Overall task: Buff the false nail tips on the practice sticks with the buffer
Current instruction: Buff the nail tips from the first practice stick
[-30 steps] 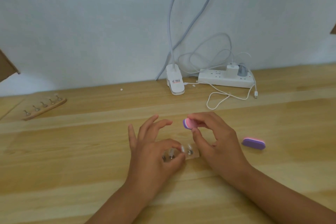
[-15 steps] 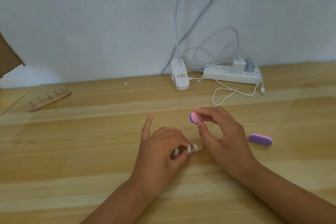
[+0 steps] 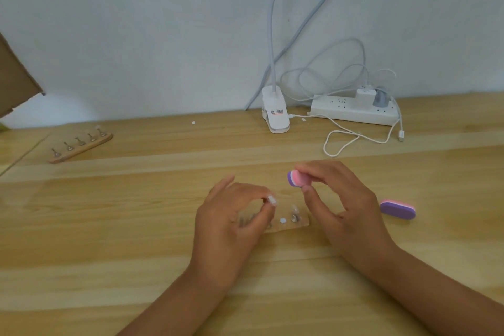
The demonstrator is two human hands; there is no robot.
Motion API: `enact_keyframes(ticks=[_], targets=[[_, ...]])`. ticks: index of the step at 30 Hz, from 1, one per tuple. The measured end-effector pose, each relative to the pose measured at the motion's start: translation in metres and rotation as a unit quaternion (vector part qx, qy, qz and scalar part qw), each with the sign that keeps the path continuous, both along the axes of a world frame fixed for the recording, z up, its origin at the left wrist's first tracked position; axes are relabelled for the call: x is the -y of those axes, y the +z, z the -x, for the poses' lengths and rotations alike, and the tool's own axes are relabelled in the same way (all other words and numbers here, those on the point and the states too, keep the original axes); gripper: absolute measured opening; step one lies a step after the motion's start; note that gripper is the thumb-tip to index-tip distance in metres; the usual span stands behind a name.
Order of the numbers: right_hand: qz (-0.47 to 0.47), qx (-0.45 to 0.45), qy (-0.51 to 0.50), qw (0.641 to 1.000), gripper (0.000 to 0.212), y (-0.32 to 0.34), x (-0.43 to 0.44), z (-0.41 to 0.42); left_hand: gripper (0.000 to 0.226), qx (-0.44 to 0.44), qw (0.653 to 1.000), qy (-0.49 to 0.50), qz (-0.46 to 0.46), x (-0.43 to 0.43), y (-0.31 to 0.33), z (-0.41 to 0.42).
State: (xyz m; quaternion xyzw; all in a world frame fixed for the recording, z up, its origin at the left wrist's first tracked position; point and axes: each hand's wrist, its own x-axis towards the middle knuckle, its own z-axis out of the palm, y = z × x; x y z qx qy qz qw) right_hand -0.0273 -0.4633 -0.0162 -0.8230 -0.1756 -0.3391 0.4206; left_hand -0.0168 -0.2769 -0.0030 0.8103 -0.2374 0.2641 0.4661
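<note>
So the small pale false nail tip on its practice stick (image 3: 271, 200) is pinched between our left hand (image 3: 231, 229) thumb and fingertips, lifted just above the clear stand strip (image 3: 289, 222) lying on the light wooden table (image 3: 136, 226). It looks whitish and a bit blurry, so we can't really tell its finish. The pink and purple oval foam buffer (image 3: 297, 179) sits up and to the right of the tip, near but not touching, clamped between the thumb and fingers of our right hand (image 3: 346, 213). Its long axis runs roughly left-right, with the free rounded end poking left toward the tip. Our guess is the right hand just has to come down and left a little to meet the nail.

On the strip we can make out 1 more stick (image 3: 294, 215) standing at the right end and a white dot (image 3: 282, 220) beside it; the left part is hidden behind our fingers.

Farther out: a 2nd purple and pink buffer block (image 3: 398, 209) lies right of our right hand, a wooden rack with 5 sticks (image 3: 81, 143) sits far left, and the white clip lamp base (image 3: 275, 113) and white power strip (image 3: 351, 112) sit along the far wall.
</note>
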Motion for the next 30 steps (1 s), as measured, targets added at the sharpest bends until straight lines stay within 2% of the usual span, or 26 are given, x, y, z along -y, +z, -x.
enact_keyframes(ticks=[2,6,11,14,18,22,26,30], targets=[[0.042,0.037,0.018,0.998,0.024,-0.0017,-0.0032,0.0015,0.019,-0.05,0.998,-0.016,0.04,-0.0032,0.0013,-0.0001],[0.091,0.087,0.049,0.991,0.028,-0.005,-0.008,0.0038,0.012,-0.06,0.997,-0.044,-0.017,-0.0034,0.0019,-0.0008],[0.09,0.089,0.024,0.992,0.027,-0.0069,-0.0037,0.0002,0.016,-0.016,0.996,-0.045,-0.069,-0.0042,0.0004,-0.0005],[0.111,0.107,0.045,0.987,0.035,-0.008,-0.0063,0.0024,0.018,-0.02,0.995,-0.059,-0.082,-0.0039,-0.0002,-0.0005],[0.117,0.108,0.046,0.986,0.035,-0.0076,-0.0048,0.001,0.019,-0.029,0.994,-0.063,-0.079,-0.0025,0.0012,0.0003],[0.137,0.116,0.065,0.982,0.043,-0.0087,-0.0073,0.0032,0.021,-0.036,0.993,-0.074,-0.083,-0.0025,0.0002,0.0006],[0.12,0.095,0.043,0.987,0.039,-0.0075,-0.0041,0.0,0.017,-0.048,0.993,-0.072,-0.08,-0.0027,0.0,0.0004],[0.147,0.125,0.078,0.978,0.036,-0.0091,-0.0071,0.0035,0.025,-0.049,0.992,-0.098,-0.059,-0.0021,0.0011,0.0008]])
